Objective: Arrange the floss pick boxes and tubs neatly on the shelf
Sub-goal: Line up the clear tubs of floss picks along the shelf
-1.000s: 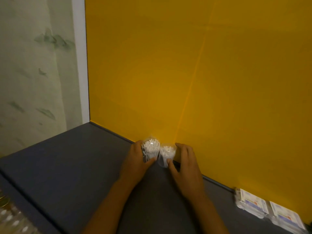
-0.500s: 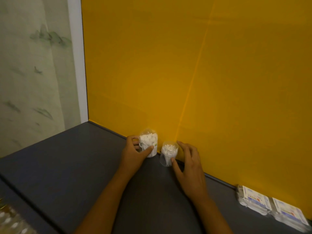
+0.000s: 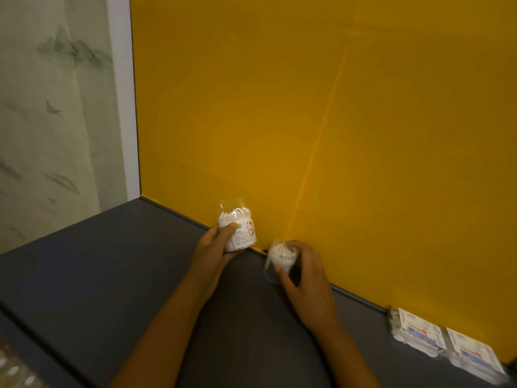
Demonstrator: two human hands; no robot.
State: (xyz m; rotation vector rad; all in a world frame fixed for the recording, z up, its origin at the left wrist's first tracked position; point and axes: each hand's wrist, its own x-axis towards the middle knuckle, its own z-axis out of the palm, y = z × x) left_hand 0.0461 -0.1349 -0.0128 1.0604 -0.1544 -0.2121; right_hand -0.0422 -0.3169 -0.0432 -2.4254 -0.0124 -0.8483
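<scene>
Hands: L hand (image 3: pixel 212 247) now holds labelled tub (image 3: pixel 237 229) lifted, tilted, apart from 2nd tub | R hand (image 3: pixel 305 271) cupped round 2nd tub (image 3: pixel 279 261), on shelf (image 3: pixel 112 275) by yellow back panel (image 3: pixel 335 135) | boxes (image 3: pixel 442 340) far R, untouched | I judge: spacing/label-facing next.

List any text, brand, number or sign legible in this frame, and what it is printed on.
Tub in the left hand, label: a cartoon cat figure and lines of small print, too blurred to read.
Tub under the right hand: no text visible.
Left flat box by the yellow wall: a blue mark that may be "50", uncertain; the rest is unreadable.
Right flat box: print too blurred to read.
</scene>
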